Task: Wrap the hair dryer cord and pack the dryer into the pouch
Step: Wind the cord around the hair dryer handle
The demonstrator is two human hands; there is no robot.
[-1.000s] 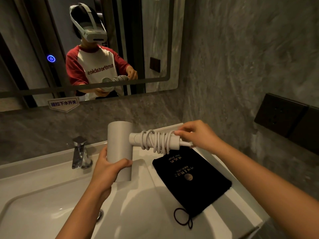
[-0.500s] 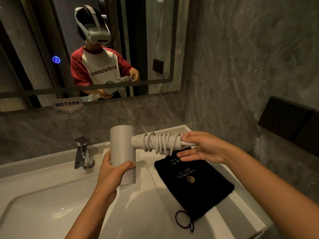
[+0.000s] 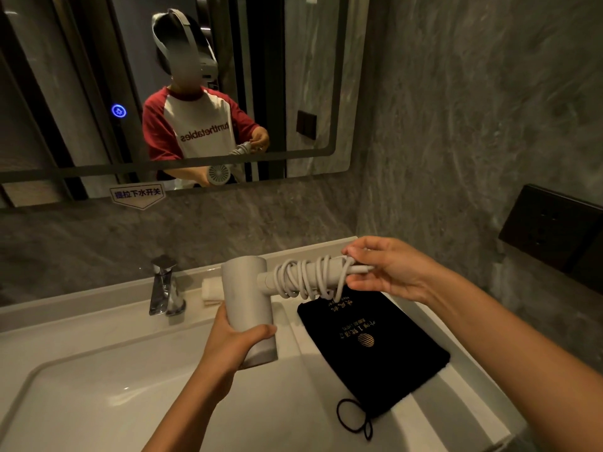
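Note:
I hold a white hair dryer [image 3: 246,288] above the sink, barrel upright and handle pointing right. My left hand [image 3: 233,345] grips the lower end of the barrel. The white cord [image 3: 306,277] is coiled in several loops around the handle. My right hand [image 3: 388,272] pinches the cord's end at the tip of the handle, fingers curled around it. Below the handle, a black drawstring pouch [image 3: 375,347] with gold print lies flat on the counter, its loop cord [image 3: 354,419] trailing toward me.
A white basin [image 3: 98,396] fills the lower left, with a chrome faucet [image 3: 164,287] behind it and a small folded towel [image 3: 210,290] beside the dryer. The mirror [image 3: 310,93] hangs on the back wall. A black socket panel [image 3: 551,230] sits on the right wall.
My right hand has shifted at the handle's end, lifting its fingers over the tip while holding the cord end. The dryer stays in about the same place.

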